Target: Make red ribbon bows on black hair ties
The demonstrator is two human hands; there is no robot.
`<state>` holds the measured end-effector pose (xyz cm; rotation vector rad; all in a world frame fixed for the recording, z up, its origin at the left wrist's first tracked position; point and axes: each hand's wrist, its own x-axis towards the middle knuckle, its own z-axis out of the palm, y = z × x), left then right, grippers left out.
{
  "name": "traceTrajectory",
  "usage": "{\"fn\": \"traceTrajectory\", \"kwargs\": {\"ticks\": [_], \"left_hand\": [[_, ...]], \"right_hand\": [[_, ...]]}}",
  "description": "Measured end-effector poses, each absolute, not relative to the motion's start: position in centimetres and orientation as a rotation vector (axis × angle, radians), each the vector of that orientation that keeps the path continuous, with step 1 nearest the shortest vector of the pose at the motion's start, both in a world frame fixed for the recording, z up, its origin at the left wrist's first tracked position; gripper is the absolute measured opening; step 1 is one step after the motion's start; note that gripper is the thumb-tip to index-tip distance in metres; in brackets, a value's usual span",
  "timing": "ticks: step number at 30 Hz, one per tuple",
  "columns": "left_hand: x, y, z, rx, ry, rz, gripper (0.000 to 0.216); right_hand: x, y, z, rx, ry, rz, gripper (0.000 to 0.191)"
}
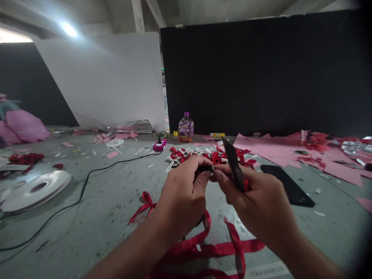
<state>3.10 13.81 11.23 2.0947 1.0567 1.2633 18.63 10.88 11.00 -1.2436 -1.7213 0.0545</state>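
Note:
My left hand (186, 190) is closed around a black curved thing (205, 168), mostly hidden by the fingers. My right hand (255, 197) grips dark-bladed scissors (232, 159), blades pointing up, with a bit of red at the handle. Its thumb and forefinger meet the left fingertips at the black thing's end, pinching something too small to make out. Below both hands lies a long red ribbon (215, 248) in loose strips. A red ribbon bow (147, 205) is left of my left wrist. Beyond the fingers spreads a heap of red bows with white tags (215, 155).
A white ribbon spool (37, 190) lies at left, beside a black cable (87, 182) running to a purple device (160, 144). Farther back stands a bottle (186, 128). A black phone (286, 186) and pink sheets (270, 149) lie at right.

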Motion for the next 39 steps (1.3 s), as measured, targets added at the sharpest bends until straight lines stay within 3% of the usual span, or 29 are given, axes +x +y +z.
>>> {"fn": "traceTrajectory", "kwargs": {"ticks": [5,11,22,39], "left_hand": [[2.71,13.69,11.64,2.010,1.128,1.196,0.016],[2.26,14.07,12.06,1.593,0.843,1.234,0.011],[2.28,13.89,11.55,1.374,0.671,1.303,0.010],[3.10,13.31,11.87,1.190,0.572,1.273,0.016]], "right_hand": [[18.88,10.77,11.31,-1.330,-1.726,0.005,0.026],[19.09,10.53,11.42,-1.257,-2.005,-0.277,0.033],[18.62,10.48,10.86,-1.199,-1.983,-0.471,0.028],[18.76,10.49,10.82,-1.200,-1.922,-0.493,0.030]]}}
